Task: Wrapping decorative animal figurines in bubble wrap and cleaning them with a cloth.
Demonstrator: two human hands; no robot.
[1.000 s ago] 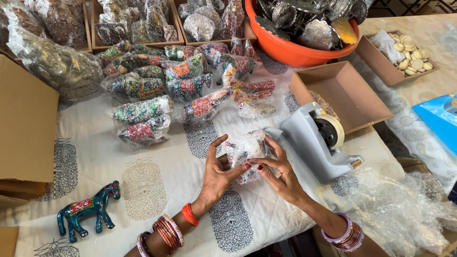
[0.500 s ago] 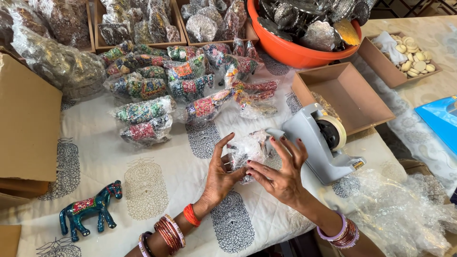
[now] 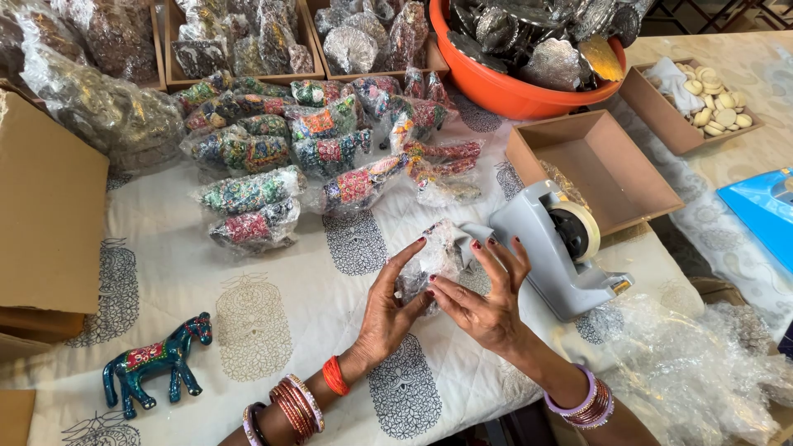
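My left hand (image 3: pixel 388 310) and my right hand (image 3: pixel 483 301) meet over a small object wrapped in clear bubble wrap (image 3: pixel 425 260), held just above the tablecloth. The left thumb and fingers cup the bundle from the left. My right hand presses its fingers against the wrap from the right. What is inside the wrap is hidden. A grey tape dispenser (image 3: pixel 557 244) with a roll of tape stands right beside my right hand. A teal painted horse figurine (image 3: pixel 157 359) stands unwrapped at the lower left.
Several wrapped colourful figurines (image 3: pixel 273 182) lie in a pile behind the hands. An orange tub (image 3: pixel 504 95) of metallic items, an empty cardboard tray (image 3: pixel 595 169), a tray of pale discs (image 3: pixel 702 103), a folded cardboard box (image 3: pixel 45 215) and loose bubble wrap (image 3: pixel 694 363) surround them.
Both hands have stayed on the bundle and turned it slightly; my right hand's fingers have spread and shifted over the wrap. The view has drifted a little.
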